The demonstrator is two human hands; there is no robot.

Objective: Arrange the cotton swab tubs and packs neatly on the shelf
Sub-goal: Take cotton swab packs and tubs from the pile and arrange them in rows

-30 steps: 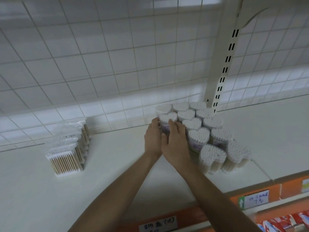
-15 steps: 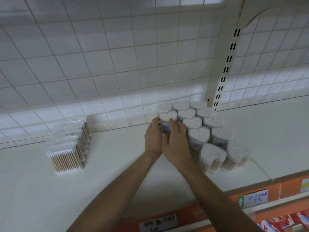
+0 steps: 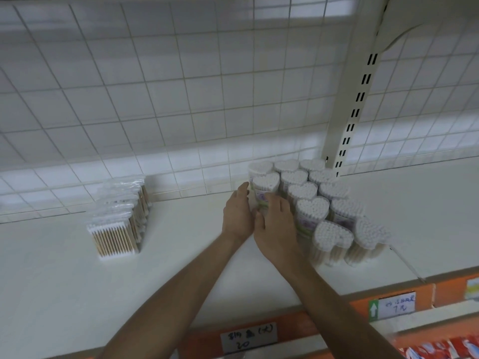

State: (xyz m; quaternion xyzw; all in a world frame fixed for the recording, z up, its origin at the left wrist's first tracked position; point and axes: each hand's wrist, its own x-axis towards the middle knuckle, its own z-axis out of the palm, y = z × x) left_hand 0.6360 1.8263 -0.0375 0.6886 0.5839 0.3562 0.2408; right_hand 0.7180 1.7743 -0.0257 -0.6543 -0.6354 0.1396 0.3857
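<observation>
Hardly anything has moved since a second ago: both hands stay clasped about the same heart-shaped tub [image 3: 266, 184], and only the view has drifted slightly, so the cotton swab packs [image 3: 116, 229] sit a little further right in frame. That tub stands upright on the white shelf [image 3: 181, 268] near its back edge, second from the back in the leftmost column of the heart-shaped cotton swab tubs [image 3: 313, 211], which run in a tight, touching cluster from the slotted upright [image 3: 347, 125] diagonally toward the shelf's front edge. Left hand [image 3: 237, 216] presses nearly straight fingers against the tub's left side; right hand [image 3: 276, 229] curls its fingers over the tub's front, covering part of the label. The packs stand in a row well apart to the left, reaching back to the wire grid panel [image 3: 155, 99]. Along the shelf's orange front rail [image 3: 448, 292] hang two handwritten price labels [image 3: 248, 338]
</observation>
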